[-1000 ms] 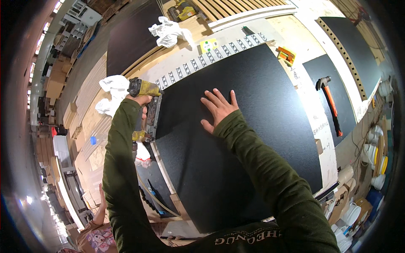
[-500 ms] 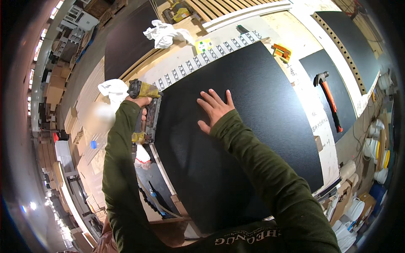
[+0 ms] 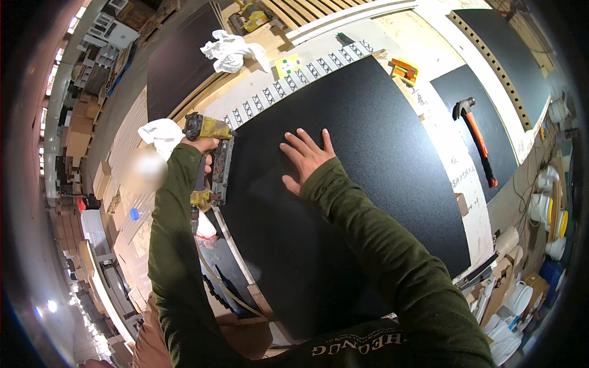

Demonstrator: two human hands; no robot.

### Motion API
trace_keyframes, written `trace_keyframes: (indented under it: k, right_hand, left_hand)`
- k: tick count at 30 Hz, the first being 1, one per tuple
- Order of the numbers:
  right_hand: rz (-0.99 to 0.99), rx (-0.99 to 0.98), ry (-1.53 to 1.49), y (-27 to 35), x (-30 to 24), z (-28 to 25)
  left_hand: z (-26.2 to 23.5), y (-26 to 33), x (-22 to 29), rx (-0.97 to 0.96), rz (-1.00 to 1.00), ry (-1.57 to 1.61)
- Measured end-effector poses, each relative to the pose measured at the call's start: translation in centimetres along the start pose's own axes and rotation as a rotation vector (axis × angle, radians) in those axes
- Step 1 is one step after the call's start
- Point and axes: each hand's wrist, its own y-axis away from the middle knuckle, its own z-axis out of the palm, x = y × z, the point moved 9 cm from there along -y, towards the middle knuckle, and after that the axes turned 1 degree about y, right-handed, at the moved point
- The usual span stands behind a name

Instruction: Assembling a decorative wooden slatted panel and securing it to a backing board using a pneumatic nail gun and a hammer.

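A yellow and black nail gun (image 3: 215,130) is gripped in my left hand (image 3: 207,147), its fingers wrapped round the handle. Its long dark body lies along the left edge of a large black panel (image 3: 392,147); the exact contact at its nose cannot be made out. My right hand (image 3: 308,158) rests flat on the panel's upper part, fingers spread, holding nothing. Along the far edge of the panel runs a white strip with black crossed marks (image 3: 279,89). An air hose (image 3: 224,285) shows below the nail gun, beside my left forearm.
On a smaller dark board (image 3: 497,141) at right lies a claw hammer (image 3: 475,132) with an orange and black handle. An orange tool (image 3: 405,72) sits past the panel's far right corner. White cloths (image 3: 230,52) lie beyond, near another yellow tool (image 3: 253,19).
The view has shifted slightly, so the panel's far edge and the things beyond sit a little further left. My hands keep nearly the same places on the nail gun and panel.
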Motion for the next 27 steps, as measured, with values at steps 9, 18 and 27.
trace_keyframes:
  k: [9,18,27]
  right_hand:
    - [0.011,-0.001,0.027,0.1,1.2,0.4]
    - [0.008,0.014,0.022,0.2,1.7,0.6]
    - [-0.003,0.03,-0.01,0.1,0.8,0.1]
  left_hand:
    - [1.6,-1.0,0.6,-0.022,-0.002,-0.033]
    - [2.7,-1.3,1.9,-0.064,0.083,0.015]
    - [3.2,-0.8,2.9,-0.07,0.082,-0.011]
